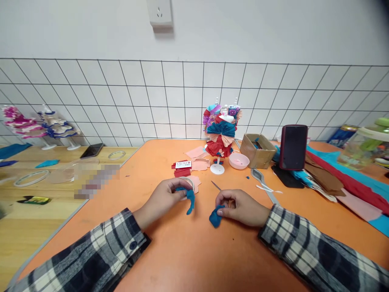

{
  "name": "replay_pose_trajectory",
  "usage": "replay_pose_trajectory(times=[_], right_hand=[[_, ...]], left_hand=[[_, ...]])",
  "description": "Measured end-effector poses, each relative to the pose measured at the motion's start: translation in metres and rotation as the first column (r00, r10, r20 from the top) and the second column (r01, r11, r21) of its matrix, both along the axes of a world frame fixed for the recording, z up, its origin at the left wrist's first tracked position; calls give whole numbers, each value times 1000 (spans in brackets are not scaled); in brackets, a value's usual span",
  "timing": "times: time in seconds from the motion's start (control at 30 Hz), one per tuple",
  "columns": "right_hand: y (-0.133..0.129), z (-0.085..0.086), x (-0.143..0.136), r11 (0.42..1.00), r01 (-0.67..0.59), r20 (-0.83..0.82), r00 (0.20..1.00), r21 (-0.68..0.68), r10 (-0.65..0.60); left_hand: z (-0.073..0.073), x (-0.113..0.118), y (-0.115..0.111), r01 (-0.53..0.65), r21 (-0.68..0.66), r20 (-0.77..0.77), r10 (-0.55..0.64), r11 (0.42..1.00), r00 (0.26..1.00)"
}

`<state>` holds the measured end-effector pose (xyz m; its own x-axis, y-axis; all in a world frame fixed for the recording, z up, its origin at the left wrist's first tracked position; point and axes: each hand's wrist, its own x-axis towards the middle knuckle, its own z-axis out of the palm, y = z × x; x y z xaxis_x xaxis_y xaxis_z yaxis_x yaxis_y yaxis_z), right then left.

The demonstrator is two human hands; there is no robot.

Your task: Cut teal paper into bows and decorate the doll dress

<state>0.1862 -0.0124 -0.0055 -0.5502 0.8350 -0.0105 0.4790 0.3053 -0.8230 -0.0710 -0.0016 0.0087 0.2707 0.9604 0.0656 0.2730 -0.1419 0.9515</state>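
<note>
Head view, left grip (165,198) pinching blue strip (190,198), right grip (244,207) pinching blue scrap (215,219), pink bowl (239,166), cardboard box (255,157) beyond.

From here I can't make out the pixelated item (97,181) at left; the right hand (241,207) hides most of a thin blade (216,185), perhaps scissors; the clear jar (358,154) leaves my right edge.

The scraps (215,220) are blue — the sleeves (100,243) plaid.
</note>
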Motion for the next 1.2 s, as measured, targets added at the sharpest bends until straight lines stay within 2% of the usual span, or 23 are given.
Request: replay_pose_trajectory(times=[0.07, 0.13, 0.23, 0.27, 0.33, 0.43, 0.5, 0.57, 0.6, 0.7, 0.77, 0.87, 0.97, 1.07, 1.2], right_hand=[[-1, 1, 0, 997, -13, 29, 1000, 73, 11], [-2, 1, -1, 977, 48, 126, 989, 206, -75], [-6, 2, -3, 872, 139, 220, 938, 469, -268], [-8, 2, -5, 833, 123, 224, 933, 540, -282], [-15, 2, -9, 787, -15, 247, 953, 617, -176], [-25, 3, -20, 759, -273, 335, 939, 591, 77], [-29, 4, -26, 755, -357, 393, 908, 551, 142], [-28, 4, -32, 758, -384, 440, 886, 527, 143], [-27, 5, -35, 756, -389, 460, 878, 526, 133], [-21, 7, -43, 742, -391, 495, 864, 545, 92], [-17, 8, -48, 728, -400, 508, 857, 556, 83], [-12, 8, -57, 713, -407, 525, 849, 570, 65], [-8, 5, -65, 708, -364, 519, 854, 606, -6], [-5, 2, -69, 716, -319, 534, 841, 621, -89], [-7, 5, -61, 768, -307, 538, 841, 562, -58]], left_hand=[[-3, 4, -5, 61, 5, -75, -61, 998, 995], [-7, 9, -10, 75, -6, -154, -75, 997, 985], [-9, 15, -13, 55, 6, -139, -53, 998, 989], [-7, 16, -13, 47, 36, -110, -42, 998, 993], [-1, 14, -12, 35, 119, -92, -24, 992, 995], [13, 0, -8, 44, 244, -274, 26, 969, 961], [20, -14, -3, 129, 346, -451, 44, 930, 891], [21, -27, 1, 217, 369, -572, 37, 904, 819], [19, -32, 3, 274, 330, -615, -14, 903, 788], [9, -39, 9, 366, 267, -662, -107, 891, 742], [4, -39, 13, 327, 251, -636, -100, 911, 765], [2, -40, 17, 231, 176, -527, -107, 957, 843], [5, -44, 19, 257, 168, -478, -150, 952, 865], [6, -44, 18, 357, 252, -579, -156, 900, 801], [4, -38, 11, 446, 315, -760, -59, 838, 648]])
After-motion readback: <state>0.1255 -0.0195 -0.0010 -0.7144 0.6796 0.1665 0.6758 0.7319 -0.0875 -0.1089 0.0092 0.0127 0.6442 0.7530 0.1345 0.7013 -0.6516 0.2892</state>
